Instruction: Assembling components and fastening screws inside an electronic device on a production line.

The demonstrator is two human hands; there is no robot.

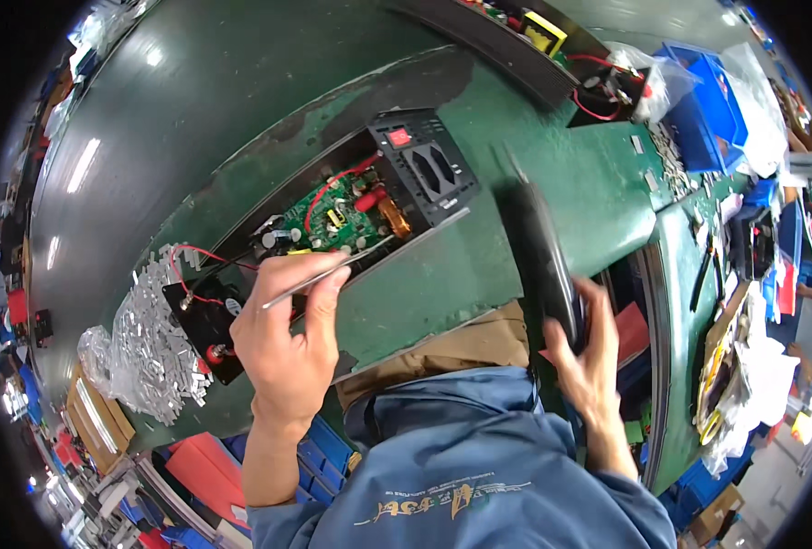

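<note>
My left hand [287, 343] pinches thin metal tweezers [301, 285], whose tips reach over the near edge of an open black case. Inside it lies a green circuit board [328, 220] with a red wire, a copper coil and other parts. The end panel [438, 169] on the right carries a red switch [398, 137] and dark sockets. A second black panel [206, 325], joined by wires, lies beside my left hand. My right hand [593, 361] grips a black electric screwdriver [552, 265], blurred, its bit pointing away from me and apart from the case.
Many small grey metal pieces [154, 339] are heaped on the green table [406, 302] at left. Another open device [516, 46] stands at the back. A blue bin [703, 114] with plastic bags sits at far right, near more loose metal pieces [666, 160].
</note>
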